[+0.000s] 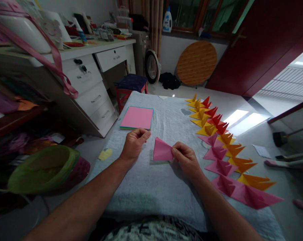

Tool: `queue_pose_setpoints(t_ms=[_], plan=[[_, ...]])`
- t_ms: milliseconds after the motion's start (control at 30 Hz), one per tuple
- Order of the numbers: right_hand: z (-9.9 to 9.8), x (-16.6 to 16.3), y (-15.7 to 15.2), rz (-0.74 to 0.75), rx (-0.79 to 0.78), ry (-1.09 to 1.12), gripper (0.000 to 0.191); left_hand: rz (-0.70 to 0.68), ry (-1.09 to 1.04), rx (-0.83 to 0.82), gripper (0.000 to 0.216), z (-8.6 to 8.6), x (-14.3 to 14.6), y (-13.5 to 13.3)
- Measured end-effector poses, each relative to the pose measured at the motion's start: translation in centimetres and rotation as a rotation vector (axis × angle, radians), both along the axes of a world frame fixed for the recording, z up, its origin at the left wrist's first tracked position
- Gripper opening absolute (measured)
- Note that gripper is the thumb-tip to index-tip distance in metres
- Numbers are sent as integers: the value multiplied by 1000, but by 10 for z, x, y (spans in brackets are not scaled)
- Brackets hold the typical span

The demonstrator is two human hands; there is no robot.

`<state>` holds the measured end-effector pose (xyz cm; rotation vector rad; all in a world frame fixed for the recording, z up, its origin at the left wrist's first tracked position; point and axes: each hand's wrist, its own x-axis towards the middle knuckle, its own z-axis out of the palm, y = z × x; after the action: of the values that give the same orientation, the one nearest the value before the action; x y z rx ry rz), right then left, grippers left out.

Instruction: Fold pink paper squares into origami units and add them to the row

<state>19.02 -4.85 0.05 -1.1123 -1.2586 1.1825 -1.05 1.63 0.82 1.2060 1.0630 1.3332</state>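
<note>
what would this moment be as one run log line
right hand: holding folded pink paper | left hand: apart from it, near paper stack | paper shapes: rows at right

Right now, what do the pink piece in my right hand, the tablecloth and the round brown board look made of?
Pink piece: paper, matte, judging by its thin edges and sharp folds. Tablecloth: dull fabric, fibre unclear, judging by wrinkles. Round board: probably wood or bamboo, smooth-looking, given its grain-like streaks.
</note>
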Motion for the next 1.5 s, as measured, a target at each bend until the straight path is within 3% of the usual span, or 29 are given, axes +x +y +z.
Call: queue_pose_setpoints(t_ms=[100,233,300,433,533,633,767,933,1133,1367,1500], plan=[[-3,-1,1,68,-143,189,29,-230,-109,-72,17,-4,4,-5],[-6,-5,2,237,-342,422,33,-707,-188,-242,50,-8,12,-20],[-8,-6,2,294,-378,448,32,-824,-173,-203,56,-9,14,-24],[-11,-8,1,386,-420,413,35,-743,-114,-97,31,-6,13,-25],[-11,-8,0,387,-404,352,38,-690,-130,-140,32,-1,13,-21],[-10,-7,0,286,-352,306,34,-561,-122,-159,35,2,14,-18],[-9,-6,1,87,-155,220,29,-401,-24,-118,32,0,16,-15],[-13,-6,4,-84,-6,81,27,-411,109,-11,24,-7,17,-17],[-21,-6,6,-153,53,-28,22,-344,293,132,59,-10,14,-21],[-24,-6,4,-206,108,-70,25,-295,342,154,39,-7,14,-22],[-26,-5,5,-221,137,-125,24,-302,310,146,49,-9,14,-21]])
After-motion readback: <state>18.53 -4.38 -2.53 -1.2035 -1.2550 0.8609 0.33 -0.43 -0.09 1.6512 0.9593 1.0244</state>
